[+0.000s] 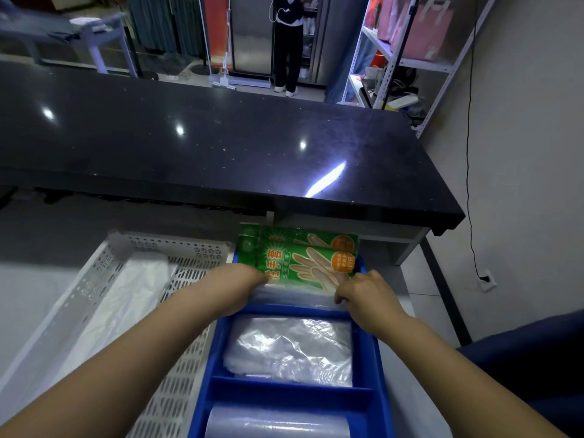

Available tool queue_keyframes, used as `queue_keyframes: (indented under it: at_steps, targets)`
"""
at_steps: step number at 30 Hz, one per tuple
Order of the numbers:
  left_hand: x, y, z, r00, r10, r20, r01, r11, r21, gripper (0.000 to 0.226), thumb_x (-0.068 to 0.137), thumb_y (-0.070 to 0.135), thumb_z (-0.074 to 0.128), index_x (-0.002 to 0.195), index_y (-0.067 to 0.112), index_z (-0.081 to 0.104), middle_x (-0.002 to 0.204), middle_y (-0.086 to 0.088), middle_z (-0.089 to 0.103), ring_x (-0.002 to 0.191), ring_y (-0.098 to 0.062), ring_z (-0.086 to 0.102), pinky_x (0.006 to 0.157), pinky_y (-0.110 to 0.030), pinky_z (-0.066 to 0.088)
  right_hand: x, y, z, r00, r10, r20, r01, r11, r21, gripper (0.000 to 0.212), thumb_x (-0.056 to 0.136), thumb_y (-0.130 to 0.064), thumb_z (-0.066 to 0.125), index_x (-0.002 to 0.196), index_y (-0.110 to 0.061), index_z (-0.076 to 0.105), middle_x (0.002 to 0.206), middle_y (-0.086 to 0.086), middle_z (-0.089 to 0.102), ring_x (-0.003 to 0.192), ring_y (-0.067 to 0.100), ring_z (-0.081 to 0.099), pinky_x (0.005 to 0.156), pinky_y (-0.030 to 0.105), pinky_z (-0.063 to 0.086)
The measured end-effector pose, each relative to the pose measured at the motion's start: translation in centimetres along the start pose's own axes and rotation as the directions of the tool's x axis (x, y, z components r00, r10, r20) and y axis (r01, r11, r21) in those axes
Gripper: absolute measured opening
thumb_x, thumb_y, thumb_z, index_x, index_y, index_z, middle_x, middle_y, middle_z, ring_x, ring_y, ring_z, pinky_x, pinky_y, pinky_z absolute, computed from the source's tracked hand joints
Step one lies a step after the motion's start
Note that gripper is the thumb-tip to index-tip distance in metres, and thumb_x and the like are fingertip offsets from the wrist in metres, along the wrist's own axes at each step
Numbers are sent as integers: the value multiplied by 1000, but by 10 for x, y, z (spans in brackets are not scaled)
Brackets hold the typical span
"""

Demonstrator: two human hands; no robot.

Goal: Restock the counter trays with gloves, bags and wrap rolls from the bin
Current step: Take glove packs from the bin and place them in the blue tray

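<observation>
A blue divided tray (368, 355) lies in front of me. Its far compartment holds green glove packs (303, 257) standing on edge. My left hand (235, 284) grips the left end of the front pack. My right hand (363, 294) pinches its right lower edge. The middle compartment holds a stack of clear plastic bags (290, 349). A clear wrap roll (278, 423) lies in the near compartment. To the left stands a white perforated bin (177, 314) with a white plastic bag (126, 298) inside.
A black stone counter (221, 147) overhangs the work surface just behind the tray. A metal shelf rack (407, 61) stands at the back right, and a person stands by a steel fridge at the far end. A dark blue chair (531, 358) is at my right.
</observation>
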State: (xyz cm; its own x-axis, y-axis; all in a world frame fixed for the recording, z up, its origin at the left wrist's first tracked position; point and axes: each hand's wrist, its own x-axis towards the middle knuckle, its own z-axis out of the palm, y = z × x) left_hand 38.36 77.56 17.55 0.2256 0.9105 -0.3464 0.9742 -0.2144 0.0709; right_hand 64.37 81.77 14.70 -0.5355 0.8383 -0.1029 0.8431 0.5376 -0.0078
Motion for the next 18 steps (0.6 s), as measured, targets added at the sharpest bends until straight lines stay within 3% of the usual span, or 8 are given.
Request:
queue_keyframes:
  at_steps: [3,5,8,10,13,15,18]
  targets:
    - [-15,-8,0,990,5,-138,0,999,38,51,85,32,59,133,28,44,132,4,53,118,-20,50,90,-36,48,-4,2,-8,995,-9,-96,12,1000,26,17,89,-22,60,103,-28,66,107,0,66,96,23,50,79,29,36]
    - [-24,-7,1,939,14,-343,18,996,89,56,78,35,69,129,22,50,124,1,58,112,-21,53,85,-36,50,-6,-1,-16,981,-39,-188,47,998,41,15,87,-24,62,101,-24,70,106,-1,69,95,22,54,79,32,38]
    - [-30,3,6,833,124,-540,-41,986,164,46,52,19,87,94,15,69,86,-4,68,77,-24,61,65,-32,52,-10,-10,-23,943,-70,-325,94,994,58,15,76,-21,76,89,-17,74,92,2,72,83,22,60,68,33,45]
    - [-27,8,11,814,175,-554,-80,978,192,35,46,10,87,74,15,66,70,-2,62,62,-21,57,53,-28,48,-11,-17,-22,921,-132,-366,158,986,43,17,69,-18,82,84,-15,74,84,3,71,75,21,62,60,32,48]
    - [-11,13,18,850,157,-502,-62,978,201,32,44,7,86,65,16,63,65,-2,59,58,-21,56,48,-26,43,-8,-23,-13,932,-193,-308,214,976,33,23,65,-13,83,85,-17,74,79,2,67,70,21,62,55,33,49]
    - [1,16,19,883,52,-466,20,989,148,27,58,8,80,79,15,65,77,-4,62,67,-24,60,52,-28,43,-2,-22,-9,955,-169,-245,183,982,36,31,67,-10,80,96,-19,73,88,3,65,78,23,61,62,34,45]
    - [15,20,21,926,-112,-361,148,986,73,20,85,13,52,105,17,53,103,-5,60,89,-27,60,61,-33,35,6,-16,-4,966,-163,-202,174,984,37,37,80,-16,69,116,-26,62,112,2,58,101,24,52,76,32,33]
